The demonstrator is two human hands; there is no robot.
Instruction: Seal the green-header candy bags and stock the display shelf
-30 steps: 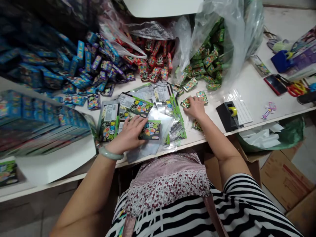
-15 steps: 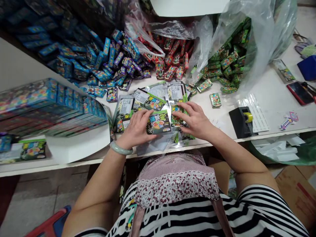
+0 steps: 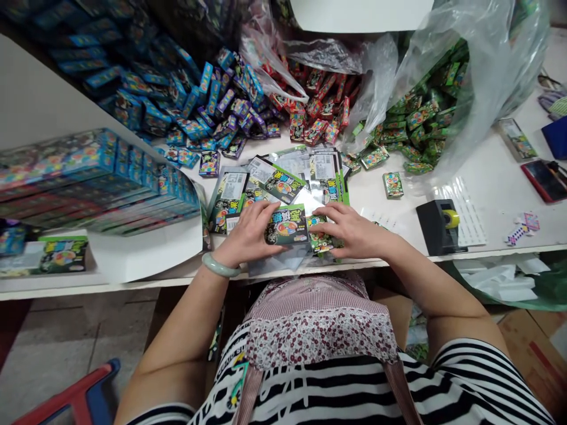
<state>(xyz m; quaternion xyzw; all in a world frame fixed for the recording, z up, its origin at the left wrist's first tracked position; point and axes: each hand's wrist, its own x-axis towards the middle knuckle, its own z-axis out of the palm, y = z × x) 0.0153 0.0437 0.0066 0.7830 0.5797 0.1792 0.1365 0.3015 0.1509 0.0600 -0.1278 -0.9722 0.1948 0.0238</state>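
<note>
Green Box Gripped Beside a Printed Card

Stiff, glossy and rectangular, a black-and-green card lay near the front edge of the white counter, over limp clear plastic. The left hand spanned the card's left end, fingers at its upper edge, thumb by its lower; whether that grip was closed could not be told. The right hand had its grip closed on a small green box, a brightly printed block just beside the card's right end, its fingers covering part of it.

Overlapping printed cards crowded the counter beyond both hands. Towards the back edge spread heaps of blue boxes, purple boxes and red boxes, with green ones under a crinkled transparent bag. Nearer the front edge, right of the hands, stood a black tape dispenser.
</note>
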